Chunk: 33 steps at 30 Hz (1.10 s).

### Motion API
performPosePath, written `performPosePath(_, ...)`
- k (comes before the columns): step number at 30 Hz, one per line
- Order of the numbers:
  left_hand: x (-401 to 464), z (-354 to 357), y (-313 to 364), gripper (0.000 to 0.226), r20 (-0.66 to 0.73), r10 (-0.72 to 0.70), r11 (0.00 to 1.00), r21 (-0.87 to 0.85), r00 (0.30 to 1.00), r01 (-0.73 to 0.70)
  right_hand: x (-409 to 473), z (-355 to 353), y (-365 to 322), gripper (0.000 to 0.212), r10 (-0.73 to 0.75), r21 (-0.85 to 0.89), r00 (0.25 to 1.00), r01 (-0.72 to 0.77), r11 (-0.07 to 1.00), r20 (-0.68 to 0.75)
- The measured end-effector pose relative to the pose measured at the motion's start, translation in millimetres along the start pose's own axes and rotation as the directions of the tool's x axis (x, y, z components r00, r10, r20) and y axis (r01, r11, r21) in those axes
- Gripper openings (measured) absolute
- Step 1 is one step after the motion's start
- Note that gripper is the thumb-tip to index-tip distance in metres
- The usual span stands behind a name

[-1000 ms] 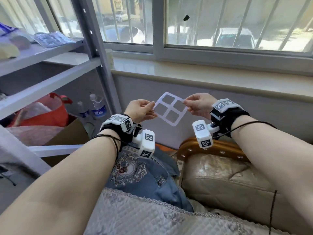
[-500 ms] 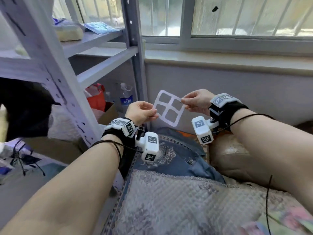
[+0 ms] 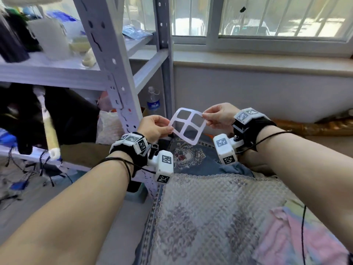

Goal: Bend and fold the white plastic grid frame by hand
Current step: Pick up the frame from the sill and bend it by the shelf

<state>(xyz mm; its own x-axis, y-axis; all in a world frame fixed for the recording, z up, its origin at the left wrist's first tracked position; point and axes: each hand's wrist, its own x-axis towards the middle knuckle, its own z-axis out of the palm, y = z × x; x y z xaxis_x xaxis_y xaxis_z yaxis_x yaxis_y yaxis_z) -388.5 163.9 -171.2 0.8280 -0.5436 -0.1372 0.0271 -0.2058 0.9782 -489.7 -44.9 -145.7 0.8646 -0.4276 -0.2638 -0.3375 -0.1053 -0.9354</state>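
White plastic grid [image 3: 188,125], four open cells, held in the air between both hands, tilted like a diamond, upper edge bowed a little. Left hand [image 3: 152,127] closed on left corner, thumb and fingers pinching the rim. Right hand [image 3: 219,115] closed on upper right corner, fingertips [image 3: 206,116] pinching the rim too. Both bare forearms reaching in from the lower corners. Black wrist straps on each arm, white tracker blocks with square black-and-white codes: left tracker [image 3: 164,165] below left wrist, right tracker [image 3: 225,148] below right wrist. Thin black cords looped round both wrists.

Below the grid, blue cushion [image 3: 193,159] with ornate pattern, then a grey quilted blanket [image 3: 210,217] spread toward the viewer, pink cloth [image 3: 298,241] at lower right. Left of the grid, grey metal shelf [image 3: 107,60] with punched uprights, blurred clutter on its boards. Water bottle [image 3: 153,101] with blue label standing behind the uprights, near the wall. Behind everything, window [image 3: 267,18] with bars, pale sill beneath, bright daylight and parked cars outside.
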Motion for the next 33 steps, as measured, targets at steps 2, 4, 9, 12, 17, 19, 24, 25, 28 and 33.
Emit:
performPosePath(2,-8,-7,12,0.018,0.007,-0.003,0.999,0.052,1.0,0.003,-11,4,-7,0.003,0.015,0.029,1.0,-0.015,0.999,-0.011)
performPosePath(4,-16,-15,24,0.02,0.018,-0.013,0.998,0.068,1.0,0.012,-21,8,-13,0.001,0.039,0.061,0.999,-0.038,0.997,-0.02)
performPosePath(9,-37,-32,46,0.015,0.021,-0.02,0.998,0.055,1.0,0.019,-45,19,-31,0.004,0.068,0.087,0.997,-0.064,0.994,-0.036)
performPosePath(12,-49,-37,56,0.012,0.009,-0.031,0.999,0.023,0.999,0.031,-57,20,-44,0.004,0.078,0.121,0.996,-0.074,0.99,-0.032)
performPosePath(17,-77,-43,70,0.032,-0.019,0.025,0.999,-0.047,1.0,-0.026,-76,20,-67,0.008,0.044,0.101,0.999,-0.043,0.994,-0.009)
performPosePath(19,-87,-44,73,0.032,-0.034,0.041,0.997,-0.058,0.999,-0.043,-81,21,-74,0.01,0.021,0.063,1.0,-0.022,0.998,0.016)
performPosePath(24,-125,-47,77,0.027,-0.141,0.055,0.998,-0.005,0.988,-0.056,-97,31,-88,0.013,-0.03,0.029,0.991,0.026,0.999,0.133)
performPosePath(25,-135,-48,77,0.026,-0.164,0.065,0.998,0.026,0.984,-0.062,-103,32,-88,0.013,-0.031,0.014,0.987,0.03,0.999,0.159)
performPosePath(28,-153,-54,75,0.018,-0.228,0.087,0.996,0.055,0.97,-0.076,-113,39,-91,0.01,-0.041,0.004,0.978,0.041,0.999,0.206)
performPosePath(33,-179,-70,68,0.007,-0.32,0.016,0.999,-0.045,0.947,-0.031,-126,52,-93,0.009,-0.082,-0.018,0.961,0.09,0.996,0.266)
